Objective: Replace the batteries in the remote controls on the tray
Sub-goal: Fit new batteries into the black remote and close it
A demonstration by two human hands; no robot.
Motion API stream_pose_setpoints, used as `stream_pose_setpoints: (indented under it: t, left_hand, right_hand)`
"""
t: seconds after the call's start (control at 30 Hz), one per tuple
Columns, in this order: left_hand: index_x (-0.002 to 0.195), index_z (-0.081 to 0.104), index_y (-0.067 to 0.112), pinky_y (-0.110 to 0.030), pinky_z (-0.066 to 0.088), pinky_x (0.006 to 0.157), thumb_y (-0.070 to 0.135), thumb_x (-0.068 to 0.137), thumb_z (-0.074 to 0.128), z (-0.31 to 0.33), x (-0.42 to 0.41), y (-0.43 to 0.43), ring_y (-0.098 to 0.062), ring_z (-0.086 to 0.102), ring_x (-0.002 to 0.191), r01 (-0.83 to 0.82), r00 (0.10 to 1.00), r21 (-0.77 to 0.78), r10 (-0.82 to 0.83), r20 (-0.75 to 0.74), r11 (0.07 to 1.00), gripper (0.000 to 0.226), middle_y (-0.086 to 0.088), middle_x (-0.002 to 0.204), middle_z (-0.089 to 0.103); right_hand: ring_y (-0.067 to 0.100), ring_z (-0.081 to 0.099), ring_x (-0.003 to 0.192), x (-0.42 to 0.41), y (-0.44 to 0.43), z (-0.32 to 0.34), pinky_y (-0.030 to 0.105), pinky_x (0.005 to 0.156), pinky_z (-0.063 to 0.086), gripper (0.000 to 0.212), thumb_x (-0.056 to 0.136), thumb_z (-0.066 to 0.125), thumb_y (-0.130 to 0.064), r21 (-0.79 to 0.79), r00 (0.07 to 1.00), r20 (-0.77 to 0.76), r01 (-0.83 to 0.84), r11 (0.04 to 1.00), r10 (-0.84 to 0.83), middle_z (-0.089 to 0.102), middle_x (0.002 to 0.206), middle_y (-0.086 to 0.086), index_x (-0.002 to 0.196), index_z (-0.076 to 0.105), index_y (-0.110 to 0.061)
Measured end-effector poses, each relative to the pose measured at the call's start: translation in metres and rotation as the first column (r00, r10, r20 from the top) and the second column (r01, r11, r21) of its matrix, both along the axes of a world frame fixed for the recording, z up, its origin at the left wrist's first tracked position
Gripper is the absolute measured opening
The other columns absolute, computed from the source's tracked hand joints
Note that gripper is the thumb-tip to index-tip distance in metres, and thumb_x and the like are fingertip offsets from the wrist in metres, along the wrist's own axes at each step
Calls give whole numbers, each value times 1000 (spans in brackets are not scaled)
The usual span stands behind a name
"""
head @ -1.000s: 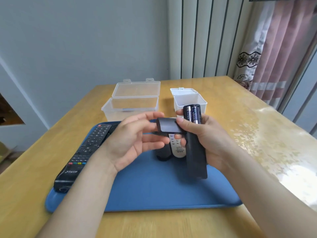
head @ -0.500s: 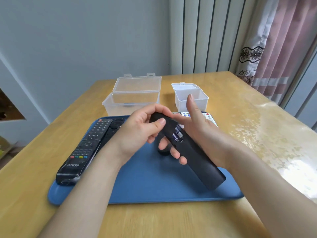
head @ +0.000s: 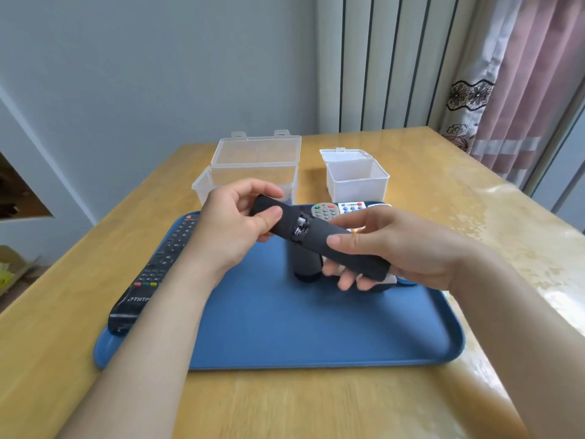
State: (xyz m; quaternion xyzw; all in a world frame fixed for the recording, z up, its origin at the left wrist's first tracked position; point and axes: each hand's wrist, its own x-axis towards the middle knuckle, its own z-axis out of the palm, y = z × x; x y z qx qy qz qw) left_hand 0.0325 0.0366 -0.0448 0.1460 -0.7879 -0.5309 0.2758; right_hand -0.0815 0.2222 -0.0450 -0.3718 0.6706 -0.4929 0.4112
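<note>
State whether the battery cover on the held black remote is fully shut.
Not fully: a gap between cover and remote body exposes battery ends.

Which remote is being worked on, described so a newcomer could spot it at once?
Find the blue tray on the wooden table. Above it, the left hand and right hand hold a plain black remote off the surface. Unlike the buttoned remotes lying on the tray, it shows no buttons and a gap midway exposes metal.
</note>
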Motion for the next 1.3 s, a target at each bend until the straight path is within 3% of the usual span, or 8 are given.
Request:
stream_pose_setpoints:
  t: [0.13,0.23,0.4,0.7,0.9,1.03,1.2,1.3]
  left_hand:
    - [88,67,19,-20,52,56,3,86,67,-3,-1,-2,-14,62,60,-17,1000,54,16,24,998,16,-2,80,68]
    - [90,68,19,-20,53,57,4,85,69,-3,-1,-2,-12,64,61,2,1000,57,-4,25,998,16,-2,82,68]
    - [97,67,23,-18,50,57,6,83,72,-3,-4,5,-7,63,65,36,999,68,-35,-14,997,22,9,79,72]
    - [102,68,23,-13,48,60,16,85,71,-2,-6,6,3,63,73,-64,992,8,65,-107,998,18,13,86,71]
    - [97,68,31,-17,51,66,20,78,78,-7,-8,8,4,62,69,-61,997,-113,56,-49,992,24,18,83,69]
    - [95,67,29,-16,49,58,12,77,78,-6,-8,7,-3,63,63,-29,998,-46,26,-54,999,27,11,83,70]
    - [96,67,35,-28,53,64,19,75,80,-7,-9,5,-11,64,68,-47,998,-53,45,-48,997,29,8,87,73]
    - [91,65,35,-33,56,74,27,73,83,-10,-11,4,-12,67,76,-147,988,-106,140,-71,983,27,13,86,73]
  right_hand:
    - [29,59,66,-6,-3,-6,30,52,48,17,91,66,-15,-103,990,-60,121,987,-128,67,83,22,107,73,-12]
    - [28,64,64,-3,-2,-3,31,54,51,19,92,65,-13,-92,990,-67,116,989,-123,69,84,20,110,67,-8]
    - [25,74,74,9,-3,4,44,73,56,13,95,54,-9,30,983,-182,39,999,-33,76,88,9,108,51,-9]
    - [22,69,62,13,-9,4,35,60,51,8,93,52,-12,-8,948,-278,160,987,-156,76,78,9,101,52,-10]
    - [21,69,60,15,-12,2,29,52,49,7,92,54,-15,-18,934,-307,187,982,-184,75,77,8,98,53,-12]
    - [20,69,60,17,-13,1,25,52,48,9,91,53,-15,-24,933,-303,197,980,-195,76,77,7,99,55,-12]
    - [19,67,57,19,-15,1,19,48,46,8,93,54,-18,-55,934,-286,206,977,-213,75,76,7,96,61,-19]
    - [20,68,58,19,-16,-1,27,55,53,13,97,54,-16,-100,949,-238,189,977,-208,75,79,10,107,62,-19]
